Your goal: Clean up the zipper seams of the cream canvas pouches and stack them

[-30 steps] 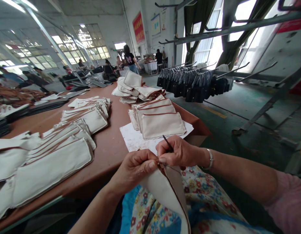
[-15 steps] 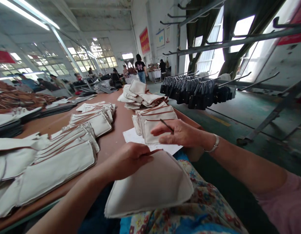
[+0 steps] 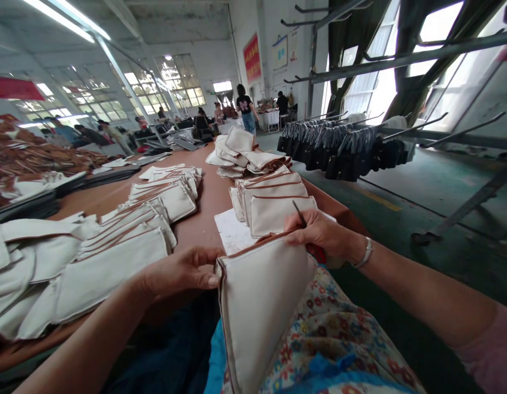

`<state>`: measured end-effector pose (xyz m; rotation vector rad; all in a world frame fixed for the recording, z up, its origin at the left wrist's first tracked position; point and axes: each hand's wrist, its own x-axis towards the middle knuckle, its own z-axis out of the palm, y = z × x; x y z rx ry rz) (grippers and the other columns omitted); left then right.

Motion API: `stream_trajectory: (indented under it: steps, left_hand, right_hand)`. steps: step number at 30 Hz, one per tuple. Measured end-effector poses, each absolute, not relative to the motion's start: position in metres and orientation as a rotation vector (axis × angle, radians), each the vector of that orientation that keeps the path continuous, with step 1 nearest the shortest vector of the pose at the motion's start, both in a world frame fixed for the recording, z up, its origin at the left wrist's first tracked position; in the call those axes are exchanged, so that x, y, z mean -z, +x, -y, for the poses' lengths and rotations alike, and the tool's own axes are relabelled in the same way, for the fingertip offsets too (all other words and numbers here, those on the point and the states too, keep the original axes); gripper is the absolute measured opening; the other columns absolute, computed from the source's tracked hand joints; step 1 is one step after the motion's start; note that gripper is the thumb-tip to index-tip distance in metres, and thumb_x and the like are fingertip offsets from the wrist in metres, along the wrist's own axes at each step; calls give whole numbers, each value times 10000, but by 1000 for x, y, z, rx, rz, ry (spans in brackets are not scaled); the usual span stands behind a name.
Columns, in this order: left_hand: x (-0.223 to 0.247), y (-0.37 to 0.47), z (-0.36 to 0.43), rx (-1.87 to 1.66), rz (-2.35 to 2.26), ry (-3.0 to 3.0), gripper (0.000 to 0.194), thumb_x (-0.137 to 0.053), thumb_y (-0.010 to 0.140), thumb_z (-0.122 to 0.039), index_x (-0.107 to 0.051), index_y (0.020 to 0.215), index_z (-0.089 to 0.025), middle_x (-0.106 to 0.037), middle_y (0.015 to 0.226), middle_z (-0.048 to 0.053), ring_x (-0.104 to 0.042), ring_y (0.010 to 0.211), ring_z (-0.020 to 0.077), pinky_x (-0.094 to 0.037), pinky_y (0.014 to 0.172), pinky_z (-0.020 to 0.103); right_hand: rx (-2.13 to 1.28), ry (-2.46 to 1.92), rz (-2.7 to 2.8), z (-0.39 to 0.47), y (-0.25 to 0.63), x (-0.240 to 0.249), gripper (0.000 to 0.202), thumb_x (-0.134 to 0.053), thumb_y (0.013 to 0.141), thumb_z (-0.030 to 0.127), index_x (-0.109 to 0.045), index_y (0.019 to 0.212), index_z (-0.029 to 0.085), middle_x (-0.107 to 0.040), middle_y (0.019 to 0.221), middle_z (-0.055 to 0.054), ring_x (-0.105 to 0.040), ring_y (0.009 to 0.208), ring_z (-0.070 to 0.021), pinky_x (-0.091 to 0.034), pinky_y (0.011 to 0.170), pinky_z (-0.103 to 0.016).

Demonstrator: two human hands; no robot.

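Observation:
A white stitched pouch piece (image 3: 261, 295) with a brown inner edge hangs tilted above my lap. My left hand (image 3: 191, 268) pinches its upper left corner between thumb and fingers. At the upper right edge, my right hand (image 3: 319, 232) grips the pouch piece too. A thin dark pointed tool (image 3: 299, 213) sticks up from that hand, and a bit of red shows under the palm; I cannot tell its kind. Just beyond stand several similar white pieces (image 3: 282, 214) with brown edges, on a white sheet (image 3: 231, 232).
On the brown table (image 3: 208, 213), rows of white pieces (image 3: 114, 268) lie to the left. A loose white pile (image 3: 237, 148) sits farther back. Right of the table stands a metal rack (image 3: 401, 65) with projecting arms and hanging black items (image 3: 339, 156). A person (image 3: 246, 106) stands in the distance.
My left hand has moved left to the pouch piece's corner, and the piece has turned. My right hand has come down onto its upper edge, still with the dark tool.

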<state>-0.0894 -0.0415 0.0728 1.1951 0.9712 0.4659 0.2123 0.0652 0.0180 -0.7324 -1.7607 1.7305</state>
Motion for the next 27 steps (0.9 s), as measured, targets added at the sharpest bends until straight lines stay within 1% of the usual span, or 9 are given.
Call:
stream_trajectory:
  steps: [3, 5, 7, 10, 12, 14, 18, 22, 27]
  left_hand:
    - [-88, -75, 48, -583, -1018, 1211, 189, -807, 728, -246, -700, 860, -163, -709, 828, 44, -656, 797, 203, -494, 734, 271]
    - [-91, -59, 49, -598, -1080, 1282, 187, -800, 735, -259, -692, 849, -158, -689, 812, 40, -643, 797, 208, -488, 721, 272]
    - [-86, -42, 46, -564, -1104, 1363, 201, -796, 738, -290, -684, 835, -154, -654, 772, 20, -614, 766, 191, -469, 688, 252]
    - [-71, -22, 39, -517, -1050, 1428, 223, -769, 769, -331, -660, 837, -149, -612, 760, -4, -555, 722, 150, -426, 645, 222]
    - [-65, -15, 35, -510, -1002, 1431, 234, -762, 781, -332, -637, 835, -142, -585, 749, -18, -503, 684, 119, -383, 603, 202]
    - [-63, -14, 31, -505, -965, 1404, 251, -765, 782, -333, -623, 844, -134, -566, 740, -23, -469, 664, 104, -348, 577, 194]
    - [-65, -16, 29, -509, -953, 1364, 287, -736, 811, -375, -640, 882, -114, -557, 727, -16, -446, 646, 97, -318, 566, 198]
    - [-62, -15, 26, -535, -1046, 1381, 263, -708, 843, -361, -670, 819, -102, -572, 696, -7, -435, 625, 90, -313, 567, 201]
    - [-59, -13, 20, -511, -1001, 1334, 257, -691, 843, -359, -678, 816, -104, -621, 740, 19, -500, 671, 118, -371, 628, 222]
  right_hand:
    - [-1683, -681, 1817, -74, 223, -10, 291, -791, 716, 375, -659, 770, 121, -565, 642, 33, -438, 456, -54, -332, 398, -180]
    - [-1558, -635, 2025, -77, 226, -8, 238, -806, 691, 304, -701, 789, 114, -656, 778, -22, -580, 644, -107, -464, 559, -209]
    - [-1477, -599, 2142, -73, 225, -13, 247, -779, 709, 243, -737, 920, 121, -702, 969, -67, -631, 874, -164, -505, 743, -251]
    - [-1599, -563, 2074, -55, 218, -31, 367, -668, 828, 251, -661, 1179, 145, -685, 1118, -75, -629, 897, -148, -504, 747, -248]
    - [-1696, -449, 2058, -42, 211, -41, 322, -668, 835, 244, -645, 1132, 122, -681, 1042, -57, -612, 850, -126, -496, 735, -233]
    - [-1769, -354, 2055, -35, 205, -44, 225, -703, 807, 225, -636, 985, 104, -648, 878, -16, -579, 764, -100, -478, 694, -209]
    - [-1849, -399, 1965, -32, 202, -35, 157, -673, 847, 249, -596, 868, 114, -536, 680, 47, -443, 538, -45, -357, 491, -160]
    - [-1761, -414, 1955, -32, 204, -26, 147, -623, 888, 260, -597, 850, 121, -468, 645, 56, -376, 506, -43, -289, 445, -163]
    - [-1719, -501, 2007, -33, 209, -23, 123, -559, 912, 252, -573, 869, 138, -434, 632, 62, -374, 463, -48, -298, 407, -165]
